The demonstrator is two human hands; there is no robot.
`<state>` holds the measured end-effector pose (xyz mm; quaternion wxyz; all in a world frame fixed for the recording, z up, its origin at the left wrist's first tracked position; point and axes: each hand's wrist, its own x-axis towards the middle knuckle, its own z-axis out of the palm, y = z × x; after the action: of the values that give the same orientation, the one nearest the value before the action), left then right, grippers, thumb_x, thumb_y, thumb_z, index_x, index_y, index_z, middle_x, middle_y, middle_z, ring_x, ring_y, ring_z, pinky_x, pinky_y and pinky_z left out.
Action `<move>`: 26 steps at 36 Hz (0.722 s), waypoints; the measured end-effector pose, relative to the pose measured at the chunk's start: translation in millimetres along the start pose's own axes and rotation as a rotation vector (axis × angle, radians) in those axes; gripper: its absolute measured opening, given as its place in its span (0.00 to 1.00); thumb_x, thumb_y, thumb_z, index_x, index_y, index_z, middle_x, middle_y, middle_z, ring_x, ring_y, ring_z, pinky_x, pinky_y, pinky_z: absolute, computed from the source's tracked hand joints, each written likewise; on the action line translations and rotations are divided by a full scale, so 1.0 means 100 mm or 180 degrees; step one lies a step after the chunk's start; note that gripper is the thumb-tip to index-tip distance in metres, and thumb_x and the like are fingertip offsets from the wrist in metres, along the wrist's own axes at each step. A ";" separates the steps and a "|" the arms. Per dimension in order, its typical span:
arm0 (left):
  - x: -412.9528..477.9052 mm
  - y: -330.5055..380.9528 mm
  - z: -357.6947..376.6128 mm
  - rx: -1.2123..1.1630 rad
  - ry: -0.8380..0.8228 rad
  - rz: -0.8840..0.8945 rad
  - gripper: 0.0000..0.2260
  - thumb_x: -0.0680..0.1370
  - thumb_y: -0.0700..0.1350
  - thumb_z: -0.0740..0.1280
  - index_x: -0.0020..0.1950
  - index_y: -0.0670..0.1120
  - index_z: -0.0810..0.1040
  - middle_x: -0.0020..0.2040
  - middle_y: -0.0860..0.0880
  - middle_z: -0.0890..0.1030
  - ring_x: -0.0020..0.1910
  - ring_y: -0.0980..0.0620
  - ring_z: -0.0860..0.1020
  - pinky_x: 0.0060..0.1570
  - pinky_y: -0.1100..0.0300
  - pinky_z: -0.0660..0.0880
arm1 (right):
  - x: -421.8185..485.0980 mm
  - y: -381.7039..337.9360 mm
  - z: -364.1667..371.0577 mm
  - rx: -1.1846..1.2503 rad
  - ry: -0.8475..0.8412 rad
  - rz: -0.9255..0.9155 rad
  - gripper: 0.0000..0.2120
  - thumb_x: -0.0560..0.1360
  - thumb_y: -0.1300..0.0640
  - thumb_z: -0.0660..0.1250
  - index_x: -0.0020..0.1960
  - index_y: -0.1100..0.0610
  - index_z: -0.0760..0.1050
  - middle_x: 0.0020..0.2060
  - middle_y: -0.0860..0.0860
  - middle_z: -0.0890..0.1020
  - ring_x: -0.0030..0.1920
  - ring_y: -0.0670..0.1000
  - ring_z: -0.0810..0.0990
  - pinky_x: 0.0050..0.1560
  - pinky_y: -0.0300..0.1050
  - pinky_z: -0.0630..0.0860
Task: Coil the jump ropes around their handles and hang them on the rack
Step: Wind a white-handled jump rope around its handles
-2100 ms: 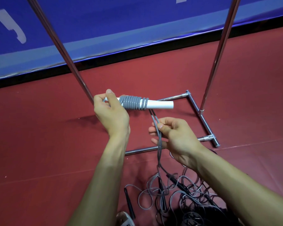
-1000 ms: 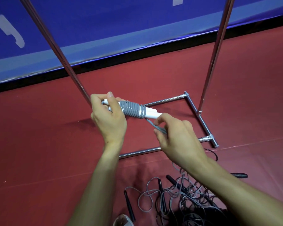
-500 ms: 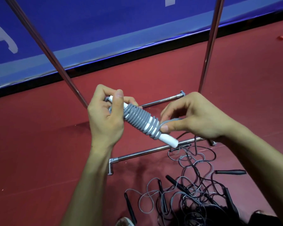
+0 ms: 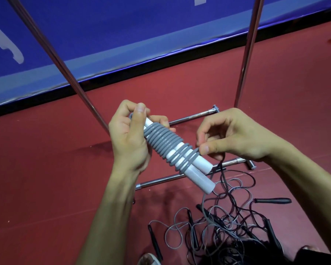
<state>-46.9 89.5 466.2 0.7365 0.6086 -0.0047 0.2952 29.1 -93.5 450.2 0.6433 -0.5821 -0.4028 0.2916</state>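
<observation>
Head view, left hand: fingers and thumb curled round the upper end of the two white handles; gripping them side by side, tilted down to the right
Right hand: thumb and forefinger pinching the grey rope just beside the last turns; other fingers curled
Rope: wound in close turns round both handles, from just below the left hand to past the middle; lower white ends bare; loose tail drops from the right hand to the floor
Position: bundle held in the air in front of the rack, between its two slanting poles; above its base bars
Floor: red; pile of ropes tangled at lower right, grey and black; a black handle lies at its edge
Background: blue banner along the far edge
</observation>
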 end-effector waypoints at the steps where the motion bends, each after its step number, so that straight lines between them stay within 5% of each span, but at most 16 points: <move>1: -0.01 0.00 0.02 -0.0039 0.0013 -0.0043 0.09 0.82 0.39 0.56 0.41 0.42 0.64 0.24 0.51 0.75 0.25 0.52 0.77 0.28 0.58 0.77 | 0.00 0.03 0.00 0.0031 0.0012 -0.0071 0.06 0.67 0.65 0.74 0.37 0.55 0.81 0.27 0.53 0.79 0.25 0.48 0.73 0.29 0.39 0.72; 7: -0.03 -0.03 0.14 -0.0378 0.0567 -0.0428 0.11 0.84 0.38 0.54 0.41 0.42 0.64 0.21 0.51 0.71 0.24 0.53 0.75 0.26 0.60 0.76 | 0.04 0.20 0.06 0.0517 0.0288 -0.0229 0.05 0.64 0.52 0.77 0.37 0.50 0.82 0.28 0.48 0.79 0.27 0.43 0.75 0.30 0.34 0.71; 10: -0.02 -0.10 0.17 -0.0639 0.0880 -0.0682 0.12 0.84 0.39 0.55 0.40 0.42 0.65 0.21 0.50 0.71 0.25 0.52 0.76 0.27 0.61 0.76 | 0.07 0.31 0.13 0.0936 0.0426 -0.0167 0.13 0.61 0.43 0.79 0.38 0.50 0.82 0.31 0.46 0.80 0.29 0.43 0.73 0.32 0.37 0.68; 14: 0.01 -0.20 0.17 -0.0920 0.1317 -0.1056 0.12 0.83 0.41 0.58 0.39 0.42 0.68 0.26 0.45 0.75 0.26 0.51 0.78 0.29 0.60 0.77 | 0.12 0.35 0.28 0.1663 0.0627 -0.0137 0.07 0.65 0.55 0.78 0.37 0.53 0.80 0.32 0.59 0.74 0.31 0.50 0.70 0.27 0.38 0.72; 17: 0.05 -0.27 0.17 -0.1140 0.1668 -0.1259 0.13 0.83 0.40 0.59 0.38 0.42 0.68 0.34 0.42 0.72 0.26 0.50 0.78 0.30 0.58 0.77 | 0.17 0.36 0.44 0.2288 0.1076 0.0125 0.13 0.74 0.69 0.67 0.38 0.53 0.78 0.31 0.56 0.69 0.28 0.47 0.62 0.22 0.34 0.66; 20: 0.08 -0.33 0.16 -0.1154 0.2166 -0.1327 0.12 0.83 0.38 0.60 0.38 0.42 0.68 0.32 0.46 0.71 0.22 0.55 0.75 0.26 0.64 0.75 | 0.19 0.39 0.54 0.2508 0.1581 0.0317 0.15 0.80 0.68 0.58 0.43 0.52 0.73 0.24 0.50 0.67 0.22 0.42 0.59 0.20 0.30 0.58; 26: 0.12 -0.45 0.09 -0.0825 0.2651 -0.1393 0.11 0.83 0.38 0.60 0.39 0.43 0.69 0.35 0.48 0.70 0.19 0.60 0.71 0.20 0.69 0.68 | 0.21 0.49 0.71 0.2311 0.1990 0.0645 0.07 0.81 0.57 0.59 0.46 0.56 0.71 0.24 0.49 0.66 0.22 0.43 0.58 0.19 0.31 0.54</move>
<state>-14.2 83.0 433.0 0.7902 0.3287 0.3818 0.3489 -16.8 -31.5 406.1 0.8632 -0.4162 -0.0040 0.2857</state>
